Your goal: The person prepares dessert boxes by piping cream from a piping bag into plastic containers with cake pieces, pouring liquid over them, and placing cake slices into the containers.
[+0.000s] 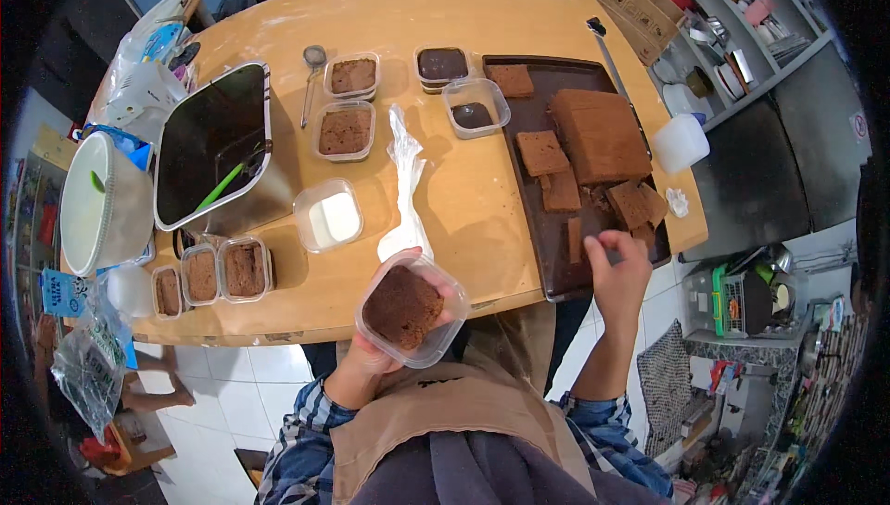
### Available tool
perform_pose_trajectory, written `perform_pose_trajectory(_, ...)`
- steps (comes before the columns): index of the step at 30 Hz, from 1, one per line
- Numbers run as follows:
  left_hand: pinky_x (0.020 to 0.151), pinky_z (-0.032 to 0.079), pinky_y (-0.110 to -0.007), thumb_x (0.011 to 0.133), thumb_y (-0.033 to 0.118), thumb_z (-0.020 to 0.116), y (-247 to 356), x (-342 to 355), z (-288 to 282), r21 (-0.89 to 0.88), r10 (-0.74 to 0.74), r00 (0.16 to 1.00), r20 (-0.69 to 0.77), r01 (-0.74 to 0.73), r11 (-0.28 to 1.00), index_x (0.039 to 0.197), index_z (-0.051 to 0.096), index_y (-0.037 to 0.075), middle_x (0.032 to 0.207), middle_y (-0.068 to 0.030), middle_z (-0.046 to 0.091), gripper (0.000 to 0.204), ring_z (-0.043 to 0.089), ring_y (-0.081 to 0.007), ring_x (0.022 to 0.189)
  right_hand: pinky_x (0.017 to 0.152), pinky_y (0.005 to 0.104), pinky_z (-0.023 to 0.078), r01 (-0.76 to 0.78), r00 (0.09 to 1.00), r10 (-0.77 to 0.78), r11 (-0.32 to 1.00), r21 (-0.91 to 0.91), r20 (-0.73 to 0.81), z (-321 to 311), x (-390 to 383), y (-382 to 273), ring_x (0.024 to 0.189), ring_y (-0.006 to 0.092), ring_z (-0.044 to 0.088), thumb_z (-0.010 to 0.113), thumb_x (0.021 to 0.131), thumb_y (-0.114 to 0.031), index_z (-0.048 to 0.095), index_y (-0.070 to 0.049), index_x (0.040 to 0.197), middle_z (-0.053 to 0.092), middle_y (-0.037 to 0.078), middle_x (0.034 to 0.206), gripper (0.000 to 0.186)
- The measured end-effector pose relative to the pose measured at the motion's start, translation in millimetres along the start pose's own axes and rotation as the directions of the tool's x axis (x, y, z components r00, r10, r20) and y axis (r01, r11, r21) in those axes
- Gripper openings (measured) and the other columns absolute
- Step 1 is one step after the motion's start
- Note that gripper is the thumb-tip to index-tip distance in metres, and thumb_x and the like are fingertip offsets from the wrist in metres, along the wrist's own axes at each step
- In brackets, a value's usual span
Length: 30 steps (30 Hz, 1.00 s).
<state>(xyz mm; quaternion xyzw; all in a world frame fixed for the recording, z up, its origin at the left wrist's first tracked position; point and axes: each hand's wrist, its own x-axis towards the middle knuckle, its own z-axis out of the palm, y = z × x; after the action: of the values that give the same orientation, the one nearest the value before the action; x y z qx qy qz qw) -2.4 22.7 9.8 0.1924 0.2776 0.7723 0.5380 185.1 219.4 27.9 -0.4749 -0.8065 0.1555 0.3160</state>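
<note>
Head view is showing a clear square plastic container (pixel 408 312) with a brown cake piece inside, sitting in the left hand (pixel 385 343) just off the near edge of the wooden bench (pixel 454 199), the fingers wrapping up around its sides. Further back, similar cake-filled tubs (pixel 345 131) are standing in rows, an empty clear tub (pixel 328 216) lying between them. The right hand (pixel 616 268) is reaching over the dark baking tray (pixel 530 115), its fingers pinching together over cake scraps (pixel 635 206), though whether they are gripping one I cannot tell.
</note>
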Motion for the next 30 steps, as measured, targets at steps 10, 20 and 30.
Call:
perform_pose_trajectory(10, 0.080, 0.047, -0.032, 0.050, 0.065, 0.064, 8, -3, 4, -0.043, -0.003, 0.999, -0.053, 0.001, 0.999, 0.127, 0.020, 0.004, 0.105, -0.0170, 0.045, 0.108, 0.050, -0.0226, 0.097, 0.068, 0.0369, 0.043, 0.077, 0.996, -0.082, 0.991, -0.105, -0.042, 12, 33, 16, 0.076, 0.0313, 0.055, 0.057, 0.072, -0.005, 0.057, 0.000, 0.082, 0.058, 0.015, 0.079, 0.012)
perform_pose_trajectory(20, 0.072, 0.049, -0.036, 0.053, 0.078, 0.047, 8, -6, -24, -0.056, 0.087, 0.991, -0.099, -0.093, 0.994, 0.126, 0.025, -0.002, 0.097, -0.0184, 0.052, 0.110, 0.055, -0.0255, 0.086, 0.065, 0.0349, 0.045, -0.052, 0.996, 0.044, 0.993, -0.107, -0.078, -7, 32, 27, 0.072, 0.0305, 0.057, 0.056, 0.073, -0.005, 0.058, 0.001, 0.083, 0.059, 0.016, 0.080, 0.012)
perform_pose_trajectory(30, 0.057, 0.050, -0.032, 0.059, 0.077, 0.042, -2, -8, -42, -0.093, 0.175, 0.918, -0.357, -0.221, 0.971, 0.118, 0.035, -0.008, 0.083, -0.0171, 0.056, 0.104, 0.057, -0.0257, 0.070, 0.080, 0.0382, 0.036, 0.016, 0.994, -0.058, 0.909, -0.417, -0.089, -14, 31, 19, 0.090, 0.0297, 0.048, 0.067, 0.062, -0.012, 0.054, -0.005, 0.094, 0.055, 0.013, 0.095, 0.035)
